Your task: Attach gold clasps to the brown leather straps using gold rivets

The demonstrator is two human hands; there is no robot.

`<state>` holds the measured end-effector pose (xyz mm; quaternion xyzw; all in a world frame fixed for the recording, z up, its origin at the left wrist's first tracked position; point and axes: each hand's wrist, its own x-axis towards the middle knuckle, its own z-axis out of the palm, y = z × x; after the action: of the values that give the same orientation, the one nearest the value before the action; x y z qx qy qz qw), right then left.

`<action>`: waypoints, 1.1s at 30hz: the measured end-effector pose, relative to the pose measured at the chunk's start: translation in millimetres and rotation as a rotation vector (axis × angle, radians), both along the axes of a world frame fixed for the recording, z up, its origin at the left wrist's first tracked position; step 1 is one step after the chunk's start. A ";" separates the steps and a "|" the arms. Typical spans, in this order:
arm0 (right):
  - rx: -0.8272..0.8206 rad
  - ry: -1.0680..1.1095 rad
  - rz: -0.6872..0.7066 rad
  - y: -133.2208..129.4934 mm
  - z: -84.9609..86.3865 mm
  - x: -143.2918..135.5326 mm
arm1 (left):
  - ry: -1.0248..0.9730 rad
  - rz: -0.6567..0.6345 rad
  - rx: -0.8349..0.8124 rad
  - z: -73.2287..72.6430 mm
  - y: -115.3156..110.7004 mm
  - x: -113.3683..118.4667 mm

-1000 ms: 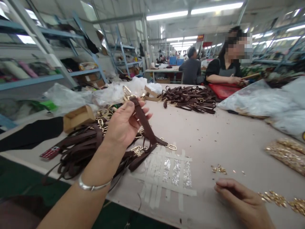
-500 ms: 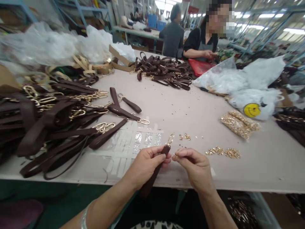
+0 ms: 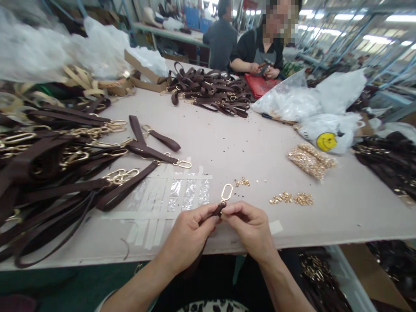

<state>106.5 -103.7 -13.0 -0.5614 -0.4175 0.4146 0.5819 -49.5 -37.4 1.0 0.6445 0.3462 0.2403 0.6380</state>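
Pinching one brown strap [image 3: 219, 209] bearing one gold oval ring [image 3: 222, 191] between two hands [image 3: 193, 229], lower center of frame.

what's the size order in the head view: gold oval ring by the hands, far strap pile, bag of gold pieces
Largest: far brown strap pile
Next: bag of gold pieces
Smallest: gold oval ring

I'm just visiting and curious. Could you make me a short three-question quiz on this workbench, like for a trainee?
1. True or false: the left hand and right hand are wide apart.
2. What colour is the oval ring beyond the fingers? A) silver B) gold C) black
3. Fill in: the loose gold pieces lie nearer the ___ hand.

Key: 1. False; they meet at the brown strap. 2. B. 3. Right.
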 end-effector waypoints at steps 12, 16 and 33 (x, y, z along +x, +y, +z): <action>-0.049 -0.098 -0.075 -2.5 1.8 -2.9 | 0.124 -0.007 0.142 -3.5 -7.5 4.4; 0.000 -0.397 -0.124 -10.9 4.1 28.2 | 0.128 0.017 -0.132 2.2 -6.4 8.6; 0.011 -1.360 -0.123 -32.6 -16.5 138.3 | -0.074 0.129 -0.531 0.6 0.2 15.2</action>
<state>244.8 -136.4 -29.5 -0.7168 -0.6598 -0.0662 0.2155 -34.3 -37.2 1.5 0.4220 0.4139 0.2043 0.7803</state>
